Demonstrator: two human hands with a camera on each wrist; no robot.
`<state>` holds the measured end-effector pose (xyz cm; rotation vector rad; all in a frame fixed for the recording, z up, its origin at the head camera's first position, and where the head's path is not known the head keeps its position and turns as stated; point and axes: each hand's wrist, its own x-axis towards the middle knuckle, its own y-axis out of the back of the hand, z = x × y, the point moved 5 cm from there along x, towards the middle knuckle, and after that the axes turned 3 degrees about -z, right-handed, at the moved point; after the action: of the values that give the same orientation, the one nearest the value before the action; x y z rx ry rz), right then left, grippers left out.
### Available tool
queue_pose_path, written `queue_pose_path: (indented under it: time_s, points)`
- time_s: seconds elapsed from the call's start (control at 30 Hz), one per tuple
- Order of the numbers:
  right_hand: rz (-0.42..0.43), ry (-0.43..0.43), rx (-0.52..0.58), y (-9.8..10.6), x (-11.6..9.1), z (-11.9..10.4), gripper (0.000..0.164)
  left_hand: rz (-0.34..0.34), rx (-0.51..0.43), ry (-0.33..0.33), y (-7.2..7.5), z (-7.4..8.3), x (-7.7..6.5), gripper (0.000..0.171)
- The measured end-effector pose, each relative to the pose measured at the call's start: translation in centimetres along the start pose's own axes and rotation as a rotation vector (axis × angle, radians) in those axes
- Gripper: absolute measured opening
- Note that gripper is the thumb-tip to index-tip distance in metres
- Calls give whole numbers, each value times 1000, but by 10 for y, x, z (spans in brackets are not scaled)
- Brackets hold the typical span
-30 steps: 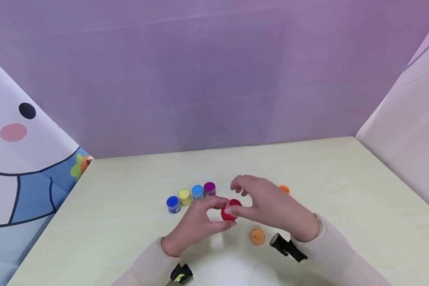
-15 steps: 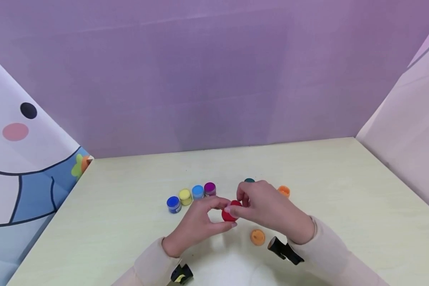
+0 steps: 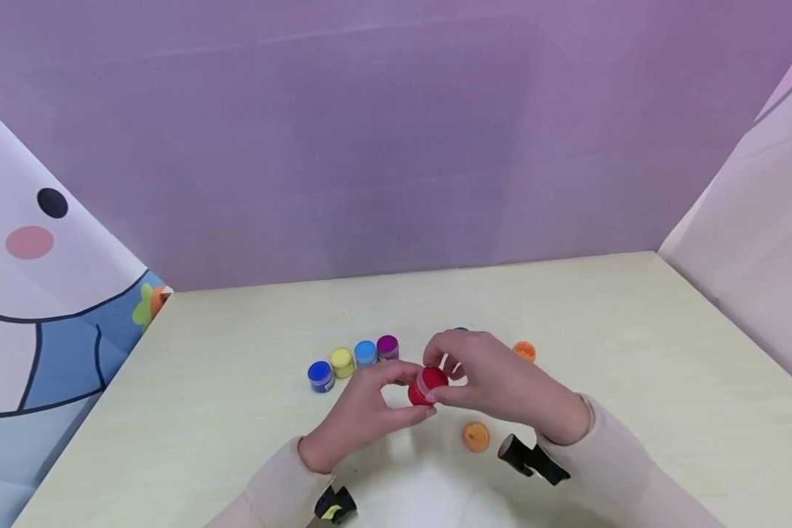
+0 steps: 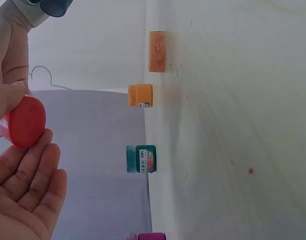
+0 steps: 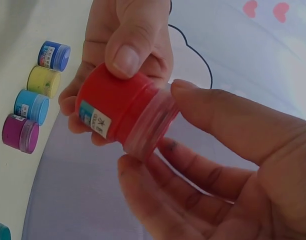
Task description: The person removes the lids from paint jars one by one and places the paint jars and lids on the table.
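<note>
A small red paint jar (image 3: 419,396) is held in the air, tilted, above the middle front of the table. My left hand (image 3: 368,405) grips its red body, thumb on the side, as the right wrist view shows; the jar's label (image 5: 98,122) faces that camera. On the other end, the thumb and fingers of my right hand (image 3: 495,378) pinch the see-through rim of the red lid (image 5: 152,125). Seen from the left wrist, the lid's flat top (image 4: 28,121) is bare, with right-hand fingers just below it.
Blue (image 3: 320,376), yellow (image 3: 342,362), light blue (image 3: 366,353) and purple (image 3: 387,347) paint jars stand left of the hands. Behind the right hand is a teal jar (image 4: 141,159). An open orange jar (image 3: 524,351) stands to the right; an orange lid (image 3: 476,437) lies nearer.
My right hand's fingers were lifted off the lid, then curled in, and now reach round it. The right wrist turned back and forth slightly; my left hand and the jar stay almost in place.
</note>
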<state>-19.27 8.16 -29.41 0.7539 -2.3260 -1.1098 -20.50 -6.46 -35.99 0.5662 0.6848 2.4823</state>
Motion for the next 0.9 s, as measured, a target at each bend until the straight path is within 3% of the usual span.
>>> queue_pose_path:
  time_s: [0.17,0.27,0.4,0.5,0.6,0.9]
  points:
    - [-47,123,49,-1,0,-1,26,3,-33,16,1,0,0,35]
    - [-70,154,77,-3,0,-1,31,0,-45,19,1,0,0,35]
    - [-56,56,62,-4,0,1,40,-1,-39,8,1,-1,0,32]
    - [-8,-65,12,-3,0,3,38,-1,-32,5,0,-1,0,31]
    - [26,-133,-28,-2,-1,4,35,0,-30,3,0,0,0,32]
    - [12,-153,-47,-1,-1,2,26,0,4,1,-1,1,0,31]
